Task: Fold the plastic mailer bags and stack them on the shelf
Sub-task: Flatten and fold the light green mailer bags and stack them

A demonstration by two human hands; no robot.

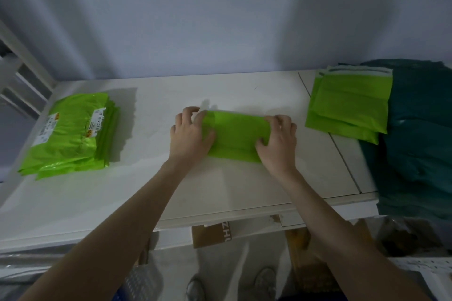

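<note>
Both hands work on one green mailer bag that lies folded near the middle of the white shelf. The left hand sits on the bag's left end, its grip narrow: the fingers are curled over the far left corner and the thumb lies on the green plastic. The right hand takes the right end in the same way, with fingers bent round the edge and the thumb pressing into the bag's top face, so each grip holds plastic rather than air.

Counted, there is one bag in the hands, and two piles of green bags. The left stack lies well apart at the left of the shelf and carries two white labels on its top bag; its layers are too many and too blurred to count. The right stack lies near the right hand and shows about three flat bags, the number not certain. It rests partly on a heap of dark teal bags at the shelf's right end.

Below the front edge, one brown cardboard box and two shoes show.
</note>
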